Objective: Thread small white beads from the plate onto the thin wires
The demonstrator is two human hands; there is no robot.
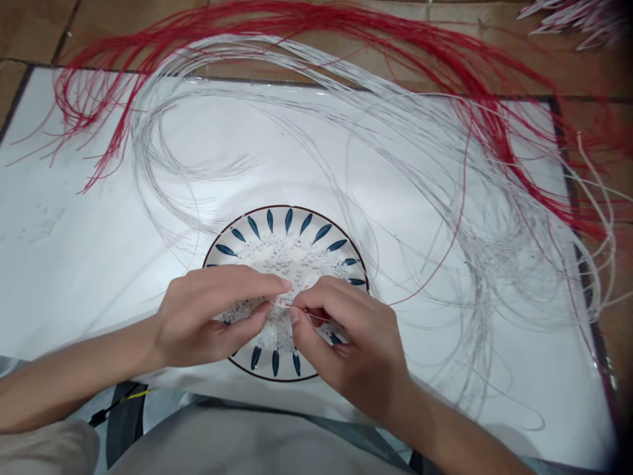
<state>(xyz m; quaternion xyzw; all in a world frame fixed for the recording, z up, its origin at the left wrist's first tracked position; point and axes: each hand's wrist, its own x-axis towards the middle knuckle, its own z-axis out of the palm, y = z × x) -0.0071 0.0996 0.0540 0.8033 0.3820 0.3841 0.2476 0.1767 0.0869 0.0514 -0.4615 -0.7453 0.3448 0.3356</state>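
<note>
Red strand [420, 295] is held low over the plate's centre, left to right: left hand [212, 316] is curled beside it, grip unclear, above white beads [284, 257] on a blue-leaf ceramic plate [287, 221], and right hand [346, 349] is pinched on it.

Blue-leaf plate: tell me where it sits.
The plate sits low and centre in the head view, on the white sheet, beneath the left hand and right hand.

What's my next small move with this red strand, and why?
Probably pinch the red strand firmly with your left hand, since it runs into your right hand above the beads, and its length trails loose.
</note>
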